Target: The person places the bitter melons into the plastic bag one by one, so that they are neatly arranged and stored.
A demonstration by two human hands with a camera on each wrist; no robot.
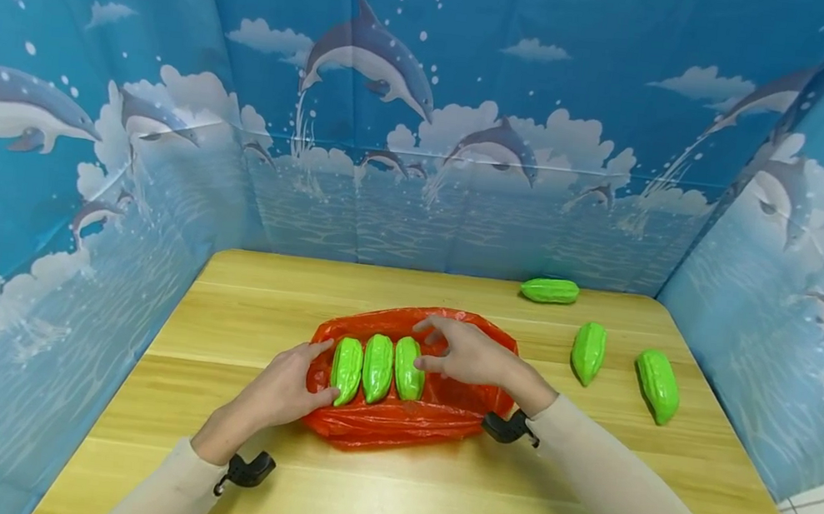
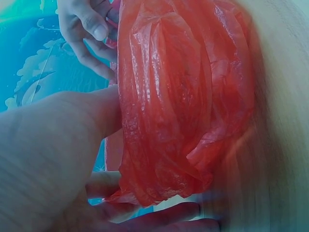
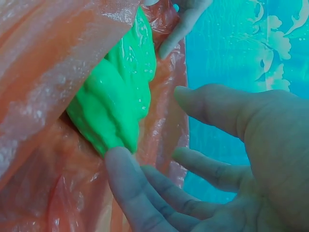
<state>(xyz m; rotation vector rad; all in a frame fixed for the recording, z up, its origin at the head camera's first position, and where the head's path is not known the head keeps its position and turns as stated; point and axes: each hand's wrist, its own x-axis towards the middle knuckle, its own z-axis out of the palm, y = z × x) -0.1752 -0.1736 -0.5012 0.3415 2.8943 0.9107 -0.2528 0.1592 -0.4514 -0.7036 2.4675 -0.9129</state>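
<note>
Three glossy green bitter melons (image 1: 377,369) lie side by side in an opened red plastic bag (image 1: 378,431) on the table. At the bag's left end is my left hand (image 1: 281,386), thumb and index finger over the rim near the leftmost bitter melon (image 1: 346,370). In the left wrist view, its other fingers stretch straight along the outside of the red bag (image 2: 164,96). Over the bag's right half, my right hand (image 1: 470,353) has its fingers spread, thumb tip close beside the rightmost bitter melon (image 1: 408,370). Nothing is gripped in its palm in the right wrist view.
On the table's right side lie three more bitter melons: one at the back edge (image 1: 550,290), one farther forward (image 1: 588,353) and one near the right edge (image 1: 658,387). A dolphin-print curtain (image 1: 463,204) encloses the wooden table (image 1: 386,506) at the back and sides.
</note>
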